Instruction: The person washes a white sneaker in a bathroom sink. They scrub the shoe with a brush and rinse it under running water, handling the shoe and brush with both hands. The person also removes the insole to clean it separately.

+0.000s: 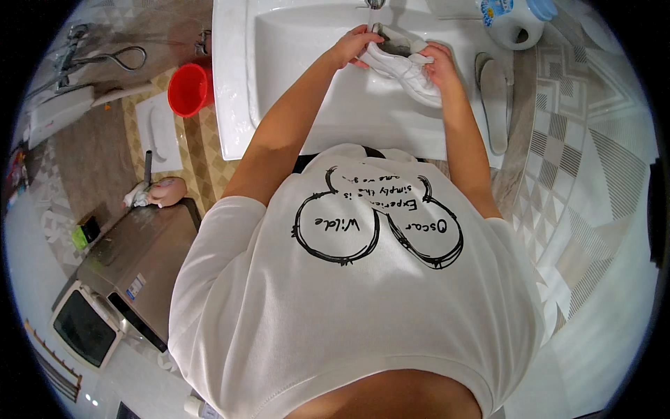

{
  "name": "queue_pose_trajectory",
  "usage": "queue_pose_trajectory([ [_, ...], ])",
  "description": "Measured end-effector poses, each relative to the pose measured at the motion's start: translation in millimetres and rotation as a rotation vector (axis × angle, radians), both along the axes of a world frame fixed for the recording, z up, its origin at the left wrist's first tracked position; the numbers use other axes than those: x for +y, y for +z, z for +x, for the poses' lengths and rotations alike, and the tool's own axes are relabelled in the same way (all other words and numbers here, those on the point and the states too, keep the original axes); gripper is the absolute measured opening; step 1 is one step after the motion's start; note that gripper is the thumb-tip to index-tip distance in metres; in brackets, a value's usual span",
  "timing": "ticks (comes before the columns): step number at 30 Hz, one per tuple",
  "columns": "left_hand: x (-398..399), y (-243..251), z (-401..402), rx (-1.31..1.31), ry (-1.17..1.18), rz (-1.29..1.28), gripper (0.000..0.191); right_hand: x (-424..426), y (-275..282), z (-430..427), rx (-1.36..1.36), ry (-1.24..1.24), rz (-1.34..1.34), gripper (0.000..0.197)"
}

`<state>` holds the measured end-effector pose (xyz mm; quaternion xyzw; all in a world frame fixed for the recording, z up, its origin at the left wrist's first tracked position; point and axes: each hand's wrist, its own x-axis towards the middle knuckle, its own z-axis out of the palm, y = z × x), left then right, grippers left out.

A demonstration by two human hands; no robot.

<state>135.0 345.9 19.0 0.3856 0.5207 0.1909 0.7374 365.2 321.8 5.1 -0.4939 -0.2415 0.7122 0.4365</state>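
A white lace-up shoe [411, 78] is held over the basin of a white ceramic sink [293, 78], under a metal faucet [375, 4] with water that seems to run down at the shoe's opening. My left hand [353, 47] grips one end of the shoe by the opening, its thumb on the rim. On the shoe's other side, my right hand [438, 62] holds the upper near the tongue. The shoe's dark, wet-looking inside faces up. A pale insole [493, 105] lies on the sink's right ledge, with another partly beneath it.
A white jug with a blue cap [515, 23] stands at the sink's back right corner. Left of the sink are a red bucket [188, 90] below a wall tap [203, 42], a squat toilet [157, 133], a shower fixture [68, 57] and a top-load washing machine [141, 267].
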Motion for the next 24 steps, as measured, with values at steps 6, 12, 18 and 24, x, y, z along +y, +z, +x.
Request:
queue_pose_trajectory([
  [6,-12,3,-5,0.095,0.172,0.079,0.051,6,3,-2,-0.059,-0.028,-0.028,0.01],
  [12,-22,20,-34,0.148,0.283,0.089,0.053,14,43,-33,-0.017,0.186,0.019,0.007],
  [18,-25,55,-52,0.344,0.258,0.233,0.054,16,23,-62,0.087,-0.08,-0.186,0.005],
  [24,-14,53,-53,0.417,0.183,0.31,0.058,23,24,-62,-0.045,0.006,-0.09,0.011],
])
